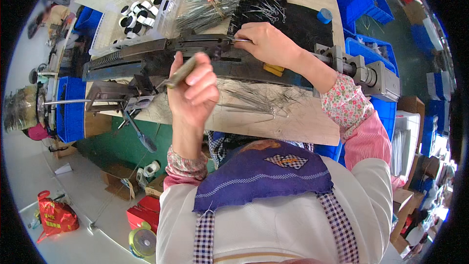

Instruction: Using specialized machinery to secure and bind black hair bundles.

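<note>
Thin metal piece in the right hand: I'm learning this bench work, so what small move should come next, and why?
Perhaps the right hand should line up the thin metal piece with the dark metal fixture: it pinches the piece beside the fixture, contact unclear, while the left hand holds a blurred, slender object nearer the body.

Silvery rod (242, 40), dark-purple apron (259, 181), checked straps (339, 225), flower-print cuffs (345, 101), black-and-white pieces (131, 21), red bag (58, 216)

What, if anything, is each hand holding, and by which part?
The right hand pinches a thin metal piece near its right end. The left hand holds a blurred olive-toned object; the gripped part is unclear.
</note>
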A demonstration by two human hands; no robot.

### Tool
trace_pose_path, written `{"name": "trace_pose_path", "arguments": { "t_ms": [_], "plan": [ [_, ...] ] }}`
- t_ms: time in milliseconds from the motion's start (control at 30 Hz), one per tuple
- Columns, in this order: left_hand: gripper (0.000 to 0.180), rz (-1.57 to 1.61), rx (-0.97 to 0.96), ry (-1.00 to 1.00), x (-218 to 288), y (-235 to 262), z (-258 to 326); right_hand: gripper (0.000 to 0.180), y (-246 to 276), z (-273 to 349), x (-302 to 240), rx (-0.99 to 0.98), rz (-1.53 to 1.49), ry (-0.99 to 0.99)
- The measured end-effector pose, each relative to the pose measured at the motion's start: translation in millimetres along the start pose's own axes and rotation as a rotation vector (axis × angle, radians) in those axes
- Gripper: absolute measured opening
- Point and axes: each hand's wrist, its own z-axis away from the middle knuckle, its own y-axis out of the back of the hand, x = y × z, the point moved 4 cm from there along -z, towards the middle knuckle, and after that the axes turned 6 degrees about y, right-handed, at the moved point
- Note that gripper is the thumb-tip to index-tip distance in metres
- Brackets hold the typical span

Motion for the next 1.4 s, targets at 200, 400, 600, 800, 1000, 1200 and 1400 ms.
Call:
{"name": "trace_pose_path", "arguments": {
  "t_ms": [200, 400, 600, 800, 1000, 1200, 1400],
  "plan": [
    [0.026, -1.611, 0.696, -0.537, -7.1, 89.0, 0.1, 0.017, -6.8, -5.8, -11.4, -0.011, -0.045, 0.019],
    [0.024, -1.445, 0.780, -0.284, 36.7, 93.7, 51.3, 0.020, 10.4, 22.9, -55.0, 0.064, 0.396, 0.056],
    [0.034, -0.883, 1.060, -0.786, 116.5, 97.2, 135.2, 0.019, -32.2, 85.4, 7.7, -0.111, 0.565, -0.365],
    [0.025, -0.794, 0.796, -0.945, 119.1, 114.7, 123.4, 0.019, -24.7, 95.1, 31.2, -0.250, 0.552, -0.472],
    [0.027, -1.165, 0.406, -0.724, -20.4, 30.3, 13.7, 0.013, -23.7, 122.9, 18.2, -0.260, 0.596, -0.461],
    [0.025, -0.887, 0.435, 0.135, -57.3, 69.6, -85.9, 0.009, -19.7, 131.4, -22.0, -0.245, 0.460, -0.357],
    [0.028, -0.971, 0.568, -0.454, -30.6, 68.4, -68.8, 0.007, 64.5, 107.9, -69.7, -0.099, 0.340, -0.163]
  ]
}}
